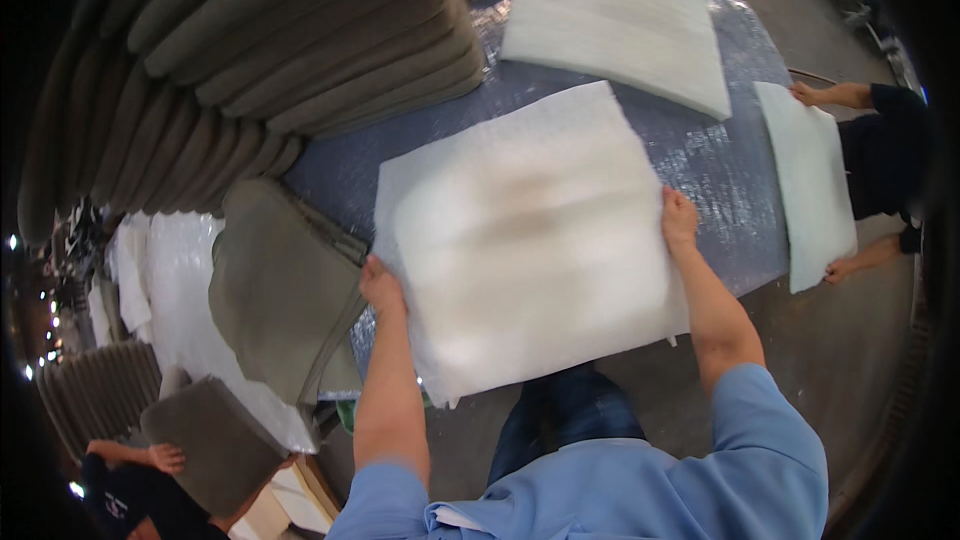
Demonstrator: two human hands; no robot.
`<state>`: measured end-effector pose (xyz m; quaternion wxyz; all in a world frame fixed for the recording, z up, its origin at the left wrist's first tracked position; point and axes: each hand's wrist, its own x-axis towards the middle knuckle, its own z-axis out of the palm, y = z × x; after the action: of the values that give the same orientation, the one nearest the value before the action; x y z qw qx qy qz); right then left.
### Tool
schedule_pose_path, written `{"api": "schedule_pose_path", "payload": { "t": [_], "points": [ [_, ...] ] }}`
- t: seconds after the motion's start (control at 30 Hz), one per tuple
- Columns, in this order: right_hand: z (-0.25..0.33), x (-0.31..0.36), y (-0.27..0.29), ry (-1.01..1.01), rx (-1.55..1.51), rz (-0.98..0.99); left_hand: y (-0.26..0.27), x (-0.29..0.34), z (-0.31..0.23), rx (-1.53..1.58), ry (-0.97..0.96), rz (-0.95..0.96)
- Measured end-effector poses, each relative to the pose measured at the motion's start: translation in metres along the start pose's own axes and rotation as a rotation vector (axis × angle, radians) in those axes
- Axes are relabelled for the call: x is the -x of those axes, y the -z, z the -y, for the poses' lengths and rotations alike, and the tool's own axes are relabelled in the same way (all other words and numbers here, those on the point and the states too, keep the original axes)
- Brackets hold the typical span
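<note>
Illumination is moderate at center, falling to black at the curved rim. Broken glare marks the shiny table cover [705, 165]. The held white pad [530, 290] reads bright (its middle is smeared and softly shaded). Small lights [77, 489] flare at far left. Fisheye distortion bends the cushion stack [330, 30].

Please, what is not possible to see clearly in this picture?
In the head view:
White padding sheet: underside, turned away from the camera.
Plastic-covered table: the part hidden behind this sheet.
Stacked grey-brown cushions: upper part, cut off by the top edge.
Co-worker at the right: head, lost in the dark fisheye rim.
Far-left background clutter: too small and dark to identify.
</note>
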<state>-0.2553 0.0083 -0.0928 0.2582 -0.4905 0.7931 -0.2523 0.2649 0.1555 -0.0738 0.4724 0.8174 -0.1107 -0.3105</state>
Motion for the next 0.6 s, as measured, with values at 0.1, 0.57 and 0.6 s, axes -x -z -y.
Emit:
{"api": "schedule_pose_path", "payload": {
  "t": [0.1,0.57,0.6],
  "points": [
    [0.030,0.003,0.001,-0.062,-0.233,0.168,0.041,-0.013,0.009,-0.056,-0.008,0.118],
    [0.108,-0.059,-0.031,0.111,-0.252,0.322,-0.021,-0.057,-0.078,-0.221,0.225,0.317],
    [0.105,-0.056,-0.039,0.116,-0.256,0.271,-0.019,-0.060,-0.076,-0.179,0.204,0.284]
  ]
}}
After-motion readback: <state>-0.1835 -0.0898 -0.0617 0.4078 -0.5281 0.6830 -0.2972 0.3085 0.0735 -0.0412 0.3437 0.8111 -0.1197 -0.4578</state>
